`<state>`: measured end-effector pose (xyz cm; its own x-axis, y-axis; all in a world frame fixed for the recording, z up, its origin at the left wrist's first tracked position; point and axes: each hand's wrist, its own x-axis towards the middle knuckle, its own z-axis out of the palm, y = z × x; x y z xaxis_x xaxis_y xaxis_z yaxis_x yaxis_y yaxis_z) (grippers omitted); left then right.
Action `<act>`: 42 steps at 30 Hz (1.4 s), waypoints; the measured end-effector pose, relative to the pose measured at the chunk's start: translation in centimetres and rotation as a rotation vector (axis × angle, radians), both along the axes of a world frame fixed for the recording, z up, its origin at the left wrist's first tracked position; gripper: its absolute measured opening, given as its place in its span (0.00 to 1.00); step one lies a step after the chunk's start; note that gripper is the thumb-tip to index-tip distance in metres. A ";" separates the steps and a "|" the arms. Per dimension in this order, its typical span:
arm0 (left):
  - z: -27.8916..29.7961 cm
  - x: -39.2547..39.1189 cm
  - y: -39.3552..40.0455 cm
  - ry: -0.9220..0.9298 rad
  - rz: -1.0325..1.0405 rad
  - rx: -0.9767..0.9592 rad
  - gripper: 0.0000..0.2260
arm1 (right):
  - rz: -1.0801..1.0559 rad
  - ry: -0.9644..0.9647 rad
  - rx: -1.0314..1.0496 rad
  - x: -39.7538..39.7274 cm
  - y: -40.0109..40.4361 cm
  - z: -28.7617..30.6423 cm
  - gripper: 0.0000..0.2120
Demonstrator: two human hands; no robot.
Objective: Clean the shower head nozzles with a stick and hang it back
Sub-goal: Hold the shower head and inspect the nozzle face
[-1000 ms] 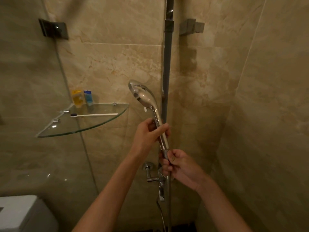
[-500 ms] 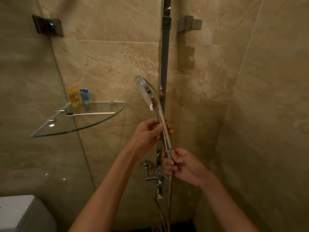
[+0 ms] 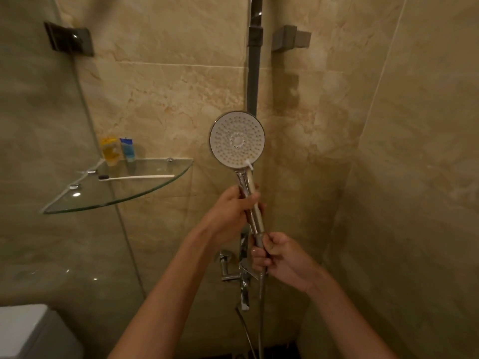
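Both hands grasp the shower head handle at frame centre: left hand above, right hand below. A toothbrush lies on the glass shelf at left; the faucet sits beneath.

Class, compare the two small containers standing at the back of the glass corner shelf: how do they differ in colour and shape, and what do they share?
The yellow bottle is amber-yellow, while the blue tube is blue with a dark top. The yellow bottle looks wider and rounder; the blue tube is slimmer. The yellow bottle stands to the left, nearer the glass panel; the blue tube stands to its right. Both stand upright, side by side, at the back of the glass shelf, against the tiled wall.
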<state>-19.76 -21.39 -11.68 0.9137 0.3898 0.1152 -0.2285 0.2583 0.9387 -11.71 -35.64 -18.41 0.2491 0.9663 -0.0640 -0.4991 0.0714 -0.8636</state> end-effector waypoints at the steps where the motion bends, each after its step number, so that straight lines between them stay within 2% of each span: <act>1: 0.2 -0.4 0.4 -0.050 -0.108 -0.096 0.18 | 0.030 0.034 0.011 0.3 -0.1 -0.2 0.07; 3: 0.1 -1.0 1.1 -0.115 -0.245 -0.146 0.23 | 0.070 0.069 0.028 0.5 -0.1 -0.3 0.07; 5: -0.3 -1.1 1.7 -0.146 -0.285 -0.087 0.24 | 0.084 0.076 0.032 0.6 -0.1 -0.4 0.07; 10: -0.7 -0.8 2.3 -0.101 -0.114 0.162 0.18 | 0.077 0.058 0.043 0.8 -0.2 0.0 0.08; 13: -0.4 -0.6 2.0 -0.064 -0.007 0.241 0.24 | 0.068 0.025 0.031 0.4 -0.2 0.6 0.07; 16: -0.4 0.0 0.9 -0.091 0.034 0.168 0.26 | 0.061 0.015 0.024 -0.2 0.0 1.0 0.07; 20: -0.9 0.5 -0.2 -0.152 0.043 -0.028 0.20 | 0.063 0.008 0.035 -0.5 0.3 1.3 0.07; 26: -0.5 -0.4 0.6 -0.217 -0.274 -0.181 0.23 | 0.119 0.053 0.061 -0.3 0.1 0.7 0.07; 29: -0.4 -0.9 1.5 -0.232 -0.380 -0.128 0.26 | 0.179 0.061 0.079 0.0 0.2 0.7 0.08; 31: -0.4 -0.8 1.5 -0.215 -0.303 -0.079 0.22 | 0.187 0.069 0.091 0.1 0.3 0.9 0.08; 34: -0.3 -0.2 0.6 -0.146 -0.007 0.023 0.14 | 0.143 0.066 0.093 0.3 0.7 1.1 0.07; 38: -0.5 0.6 -1.1 -0.029 0.332 0.269 0.07 | -0.003 -0.098 0.050 0.7 1.6 0.6 0.07; 40: -0.5 0.6 -1.3 0.018 0.356 0.285 0.06 | -0.024 -0.102 0.051 1.0 1.9 0.2 0.06; 42: -0.2 0.3 -1.0 0.003 0.250 0.167 0.08 | 0.017 -0.050 0.068 1.6 1.7 -0.3 0.06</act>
